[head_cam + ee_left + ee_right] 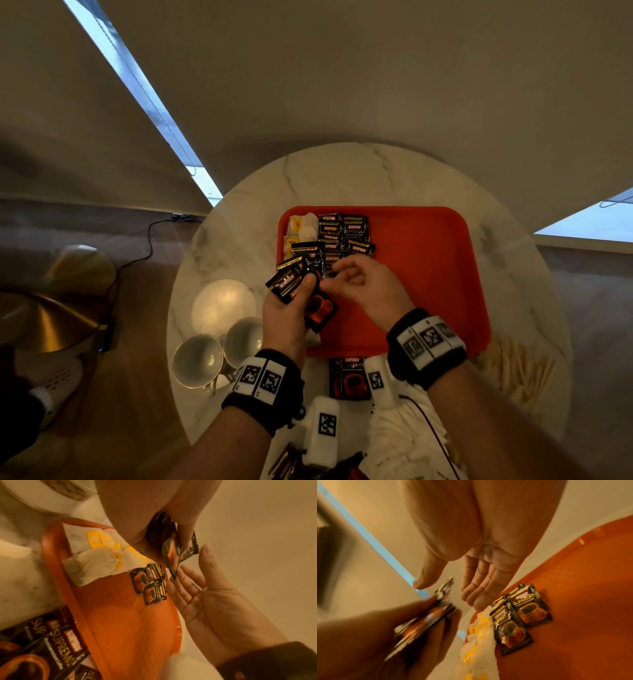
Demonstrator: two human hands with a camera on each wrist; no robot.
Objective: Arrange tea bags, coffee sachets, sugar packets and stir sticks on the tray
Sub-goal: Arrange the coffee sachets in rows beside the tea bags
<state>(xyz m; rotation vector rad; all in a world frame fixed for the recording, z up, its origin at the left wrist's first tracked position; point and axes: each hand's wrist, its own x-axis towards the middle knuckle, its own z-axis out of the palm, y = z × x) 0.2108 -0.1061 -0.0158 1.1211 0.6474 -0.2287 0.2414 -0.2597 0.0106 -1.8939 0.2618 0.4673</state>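
An orange tray (428, 274) lies on a round marble table. Tea bags (301, 229) with yellow tags sit in its far left corner, and black coffee sachets (346, 233) lie in rows beside them. My left hand (301, 291) hovers over the tray's left edge and grips a fanned bunch of coffee sachets (286, 284) between thumb and fingers. My right hand (342, 277) is just right of that bunch, holding nothing, fingers relaxed and thumb apart. The left wrist view shows its bare palm (205, 595) beside the held sachets (171, 550).
Two cups (198, 359) and a white round object (222, 305) stand left of the tray. More coffee sachets (349, 377) and white packets (404, 431) lie at the table's near edge. Wooden stir sticks (513, 370) are piled at the tray's near right corner.
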